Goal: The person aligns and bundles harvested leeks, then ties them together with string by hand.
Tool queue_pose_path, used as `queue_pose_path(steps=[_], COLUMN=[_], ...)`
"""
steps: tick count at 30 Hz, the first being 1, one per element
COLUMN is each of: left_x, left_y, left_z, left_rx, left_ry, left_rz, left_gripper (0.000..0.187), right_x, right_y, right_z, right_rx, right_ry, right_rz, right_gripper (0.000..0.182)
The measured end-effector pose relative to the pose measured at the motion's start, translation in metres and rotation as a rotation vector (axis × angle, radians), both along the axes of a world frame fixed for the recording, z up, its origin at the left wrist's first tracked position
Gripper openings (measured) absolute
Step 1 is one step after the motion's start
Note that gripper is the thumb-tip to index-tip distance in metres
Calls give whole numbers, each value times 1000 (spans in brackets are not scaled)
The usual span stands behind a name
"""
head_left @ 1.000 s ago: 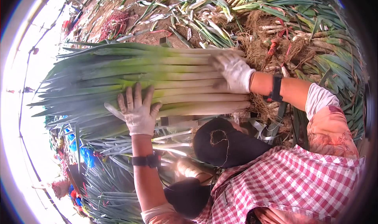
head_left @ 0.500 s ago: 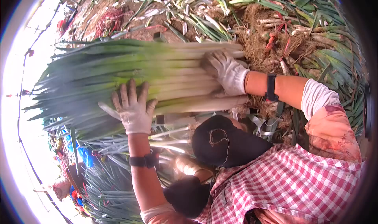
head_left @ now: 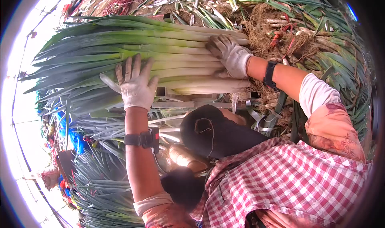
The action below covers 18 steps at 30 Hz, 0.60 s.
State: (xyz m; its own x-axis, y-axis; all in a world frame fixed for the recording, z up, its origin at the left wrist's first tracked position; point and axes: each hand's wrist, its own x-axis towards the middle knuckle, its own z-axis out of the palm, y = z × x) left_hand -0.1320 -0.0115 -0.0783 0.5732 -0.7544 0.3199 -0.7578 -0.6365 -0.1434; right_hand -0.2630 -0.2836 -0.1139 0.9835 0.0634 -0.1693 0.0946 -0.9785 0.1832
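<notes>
A wide layer of leeks [head_left: 180, 59] lies side by side in front of me, dark green leaves to the left and white stalks to the right. My left hand [head_left: 137, 83], in a white glove with dirty fingertips, rests flat on the green part with its fingers spread. Over the white stalks near the root end lies my right hand [head_left: 232, 57], also gloved, fingers apart and palm down. Its thumb side touches the lower stalks. Neither hand is wrapped around a stalk. Part of a metal frame [head_left: 176, 104] shows below the leeks.
More leeks with brown roots [head_left: 260, 31] and a red tie [head_left: 276, 39] are heaped at the right. Another leek pile [head_left: 100, 184] is at the lower left, near blue plastic [head_left: 76, 138]. Loose leaves and red netting [head_left: 117, 5] litter the soil behind.
The leeks and both hands appear higher in the picture, and the view has shifted too. The leaves, blurred before, are sharper now. Both hands stay on the leeks in much the same places.
</notes>
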Motion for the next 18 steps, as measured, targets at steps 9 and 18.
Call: queue_pose_path(steps=[9, 18], left_x=[-45, -251], left_y=[117, 337], left_z=[69, 44], left_rx=[-200, -1067], left_ry=[348, 498], left_rz=[-43, 836], left_gripper=[38, 27], right_x=[-1, 13], right_y=[12, -14], right_z=[-35, -56], right_rx=[-63, -291], right_ry=[28, -48], right_rz=[-106, -52], right_gripper=[87, 88])
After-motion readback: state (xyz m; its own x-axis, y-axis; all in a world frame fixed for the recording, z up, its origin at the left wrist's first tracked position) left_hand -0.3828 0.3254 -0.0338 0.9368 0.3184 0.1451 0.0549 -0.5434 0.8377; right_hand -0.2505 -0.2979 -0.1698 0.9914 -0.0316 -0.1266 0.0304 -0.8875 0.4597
